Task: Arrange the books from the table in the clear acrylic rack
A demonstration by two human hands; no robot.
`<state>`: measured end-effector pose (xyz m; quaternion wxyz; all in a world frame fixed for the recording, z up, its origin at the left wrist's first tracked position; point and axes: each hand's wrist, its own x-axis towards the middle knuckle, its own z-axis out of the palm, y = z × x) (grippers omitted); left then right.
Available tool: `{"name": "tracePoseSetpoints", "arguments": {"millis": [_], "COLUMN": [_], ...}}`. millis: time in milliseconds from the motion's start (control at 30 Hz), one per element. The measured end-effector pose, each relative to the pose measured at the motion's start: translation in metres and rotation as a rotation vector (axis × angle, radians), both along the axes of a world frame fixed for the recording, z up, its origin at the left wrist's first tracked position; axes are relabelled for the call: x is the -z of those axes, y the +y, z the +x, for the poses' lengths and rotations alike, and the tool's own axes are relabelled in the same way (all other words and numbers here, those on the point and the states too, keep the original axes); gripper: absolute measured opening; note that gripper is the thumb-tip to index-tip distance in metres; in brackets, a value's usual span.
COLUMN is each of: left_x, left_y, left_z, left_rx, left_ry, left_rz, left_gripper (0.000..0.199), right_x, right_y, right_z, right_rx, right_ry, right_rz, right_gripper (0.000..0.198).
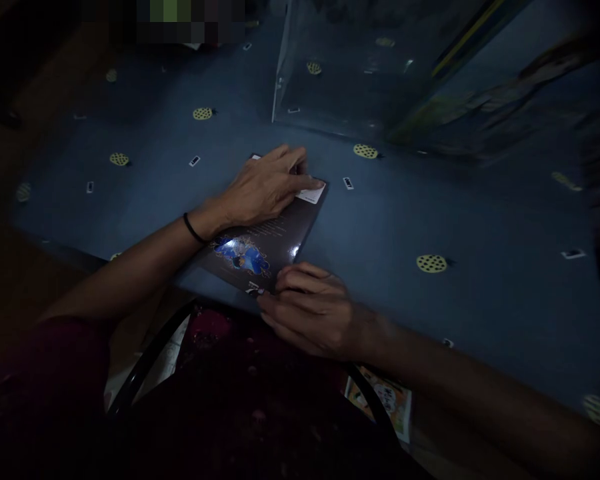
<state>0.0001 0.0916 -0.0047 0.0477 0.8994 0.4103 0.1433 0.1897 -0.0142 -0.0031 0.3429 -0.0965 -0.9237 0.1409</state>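
Observation:
A dark, glossy book [280, 243] with a blue ornamental picture and small lines of print lies at an angle on the blue tabletop near its front edge. My left hand [267, 185] rests on the far part of its cover, fingers apart and a little bent, partly hiding a white label [313, 193]. A dark band circles that wrist. At the book's near right corner my right hand [313, 307] is closed, its fingertips pinching the edge beside a small white mark. The underside of the book is hidden.
The table [380, 220] has a cloth with yellow pineapples. A clear plastic sheet or case [330, 87] stands at the back, with a blurred picture panel [480, 107] to its right. Below the table edge lies a colourful packet [387, 400]. The light is dim.

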Motion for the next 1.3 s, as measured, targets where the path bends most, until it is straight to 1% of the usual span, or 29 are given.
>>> {"name": "tracePoseSetpoints", "arguments": {"millis": [167, 267, 367, 500, 667, 767, 867, 933, 1000, 1067, 1133, 1167, 1233, 1300], "left_x": [0.000, 0.002, 0.002, -0.004, -0.012, -0.016, -0.023, -0.027, -0.030, -0.030, -0.028, -0.027, -0.023, -0.018], "left_y": [-0.001, 0.000, 0.000, -0.002, -0.006, -0.006, -0.005, -0.002, 0.001, 0.004, 0.004, 0.003, -0.002, -0.010], "left_z": [-0.001, -0.001, -0.001, 0.000, 0.003, 0.008, 0.015, 0.018, 0.016, 0.009, -0.003, -0.011, -0.025, -0.038], "left_rx": [0.009, -0.002, -0.003, 0.005, -0.001, -0.007, -0.016, -0.014, 0.012, 0.056, 0.059, 0.029, -0.075, -0.172], "left_ry": [-0.008, -0.048, -0.069, 0.016, 0.113, 0.191, 0.252, 0.257, 0.205, 0.090, -0.044, -0.092, -0.123, -0.101], "left_rz": [-0.016, -0.041, -0.051, -0.010, 0.072, 0.084, 0.051, 0.019, -0.020, -0.088, -0.140, -0.139, -0.081, -0.015], "left_gripper": [0.035, 0.034, 0.034, 0.037, 0.041, 0.045, 0.047, 0.047, 0.046, 0.044, 0.041, 0.040, 0.037, 0.035], "right_x": [0.001, 0.003, 0.006, 0.006, -0.001, -0.002, -0.003, -0.004, -0.005, -0.005, -0.003, -0.001, 0.005, 0.012], "right_y": [0.000, 0.000, 0.001, 0.002, 0.004, 0.005, 0.006, 0.006, 0.007, 0.009, 0.017, 0.023, 0.040, 0.060], "right_z": [-0.001, -0.002, -0.003, -0.003, 0.000, 0.002, 0.003, 0.004, 0.004, 0.004, 0.006, 0.009, 0.016, 0.025], "right_rx": [-0.062, -0.065, -0.059, -0.038, -0.027, -0.015, -0.014, -0.031, -0.054, -0.055, -0.001, 0.047, 0.158, 0.261], "right_ry": [-0.047, -0.069, -0.032, 0.016, -0.106, -0.139, -0.178, -0.196, -0.185, -0.133, -0.058, -0.016, 0.046, 0.058], "right_rz": [-0.080, -0.112, -0.162, -0.173, -0.143, -0.126, -0.128, -0.139, -0.164, -0.206, -0.250, -0.262, -0.254, -0.220], "right_gripper": [0.015, 0.015, 0.016, 0.016, 0.016, 0.018, 0.016, 0.013, 0.011, 0.012, 0.015, 0.016, 0.017, 0.018]}}
